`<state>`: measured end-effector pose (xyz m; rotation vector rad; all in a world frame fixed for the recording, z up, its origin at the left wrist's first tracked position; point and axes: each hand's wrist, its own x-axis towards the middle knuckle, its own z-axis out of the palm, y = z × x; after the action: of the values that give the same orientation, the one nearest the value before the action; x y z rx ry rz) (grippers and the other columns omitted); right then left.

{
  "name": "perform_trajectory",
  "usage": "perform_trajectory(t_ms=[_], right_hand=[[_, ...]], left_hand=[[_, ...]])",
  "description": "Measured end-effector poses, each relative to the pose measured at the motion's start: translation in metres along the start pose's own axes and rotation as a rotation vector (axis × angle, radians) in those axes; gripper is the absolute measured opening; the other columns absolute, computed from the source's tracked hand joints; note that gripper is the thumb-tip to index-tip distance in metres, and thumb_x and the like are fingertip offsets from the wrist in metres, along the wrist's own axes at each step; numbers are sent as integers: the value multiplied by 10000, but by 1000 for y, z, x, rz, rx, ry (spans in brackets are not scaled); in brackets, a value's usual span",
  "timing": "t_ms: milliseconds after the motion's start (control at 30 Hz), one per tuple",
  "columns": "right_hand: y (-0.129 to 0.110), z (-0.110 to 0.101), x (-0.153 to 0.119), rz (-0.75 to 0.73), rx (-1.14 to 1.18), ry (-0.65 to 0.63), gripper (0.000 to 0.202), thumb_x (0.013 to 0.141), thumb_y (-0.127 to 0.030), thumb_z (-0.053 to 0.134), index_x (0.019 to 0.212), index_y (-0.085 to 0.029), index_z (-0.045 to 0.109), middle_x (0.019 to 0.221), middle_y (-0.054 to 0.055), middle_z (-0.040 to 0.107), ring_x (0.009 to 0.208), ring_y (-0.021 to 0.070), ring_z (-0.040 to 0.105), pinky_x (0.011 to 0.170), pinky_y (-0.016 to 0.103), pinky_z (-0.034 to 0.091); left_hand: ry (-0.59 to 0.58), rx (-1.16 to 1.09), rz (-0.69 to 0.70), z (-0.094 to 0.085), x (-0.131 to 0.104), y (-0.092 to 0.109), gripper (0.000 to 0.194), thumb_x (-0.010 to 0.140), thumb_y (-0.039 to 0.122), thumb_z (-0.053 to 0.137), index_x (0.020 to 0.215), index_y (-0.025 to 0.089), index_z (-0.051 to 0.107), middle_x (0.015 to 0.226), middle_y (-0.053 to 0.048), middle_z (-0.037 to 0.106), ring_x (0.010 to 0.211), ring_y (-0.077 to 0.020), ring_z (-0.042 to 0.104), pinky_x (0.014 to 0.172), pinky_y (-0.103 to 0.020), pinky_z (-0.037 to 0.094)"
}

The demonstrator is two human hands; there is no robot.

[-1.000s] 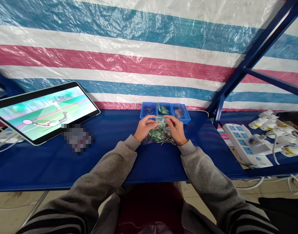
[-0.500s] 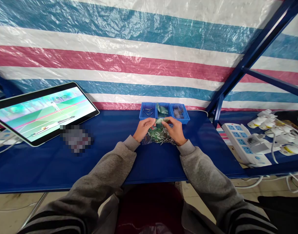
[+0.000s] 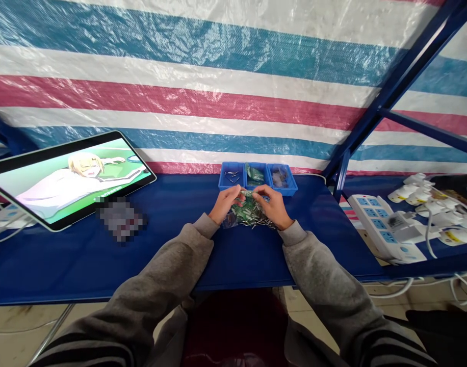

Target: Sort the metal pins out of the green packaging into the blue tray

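My left hand [image 3: 226,202] is closed on one side of a small green packet [image 3: 248,194], and my right hand [image 3: 272,205] pinches its other side. Below the fingers lies a pile of metal pins [image 3: 256,220] mixed with green packets. A small clear bag [image 3: 229,220] rests at the pile's left edge. Just behind my hands stand three joined blue bins [image 3: 292,189]: the left one has a few metal pins [image 3: 232,177], the middle one green packets [image 3: 254,174], the right one small clear bags [image 3: 280,177].
A tablet [image 3: 84,178] showing a cartoon stands at the left of the blue table [image 3: 172,204], with a blurred-out object [image 3: 122,220] before it. Power strips [image 3: 379,221] and white plugs [image 3: 443,209] lie at the right, beyond a blue metal frame [image 3: 342,171].
The packet between my fingers has shifted slightly and looks narrower, with my fingertips a little lower. The picture on the tablet has changed.
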<state>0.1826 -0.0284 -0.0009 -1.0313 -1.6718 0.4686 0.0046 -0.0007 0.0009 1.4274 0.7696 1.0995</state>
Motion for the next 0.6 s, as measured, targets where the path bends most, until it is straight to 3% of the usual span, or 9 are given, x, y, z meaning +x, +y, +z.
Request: perform_trajectory(t_ms=[100, 200, 267, 333, 467, 600], right_hand=[[2, 2, -1, 102, 56, 16, 252, 871, -438, 595, 936, -197, 631, 702, 3, 630, 628, 162, 605, 656, 311, 518], [1, 2, -2, 145, 97, 33, 291, 861, -435, 611, 1039, -205, 617, 685, -14, 621, 567, 146, 573, 592, 287, 502], [-1, 1, -2, 114, 58, 58, 248, 899, -412, 560, 1019, -208, 636, 764, 13, 660, 651, 162, 611, 649, 304, 517], [-3, -2, -2, 22, 6, 57, 247, 947, -359, 470, 991, -212, 663, 921, 54, 687, 841, 196, 646, 779, 350, 526], [-4, -4, -2, -170, -62, -37, 276, 941, -273, 439, 1091, -244, 669, 1265, 100, 567, 1157, 250, 559, 987, 453, 466], [-1, -4, -2, -199, -128, -71, 286, 888, -243, 518, 1134, -262, 662, 1261, 105, 523, 1174, 264, 536, 1000, 477, 463]], left_hand=[[2, 173, 82, 1, -1, 1, 470, 779, 579, 643, 635, 132, 642, 790, -61, 627, 692, -154, 580, 615, -276, 501], [-69, 123, 20, 2, -2, 1, 352, 765, 492, 693, 806, 143, 674, 695, -30, 635, 613, -156, 606, 604, -288, 515], [-85, 29, -50, 2, -3, 0, 425, 753, 436, 722, 1075, 176, 622, 647, 1, 642, 583, -172, 639, 589, -298, 533], [-49, -34, -72, 1, -3, -1, 549, 734, 400, 749, 1201, 207, 534, 640, 16, 656, 584, -187, 665, 576, -299, 541], [55, -104, -73, -1, 0, -3, 439, 711, 423, 762, 1027, 175, 584, 617, 5, 657, 601, -191, 678, 575, -289, 535], [113, -144, -81, -1, 2, -2, 421, 668, 457, 784, 905, 148, 623, 676, -18, 672, 630, -185, 674, 588, -294, 528]])
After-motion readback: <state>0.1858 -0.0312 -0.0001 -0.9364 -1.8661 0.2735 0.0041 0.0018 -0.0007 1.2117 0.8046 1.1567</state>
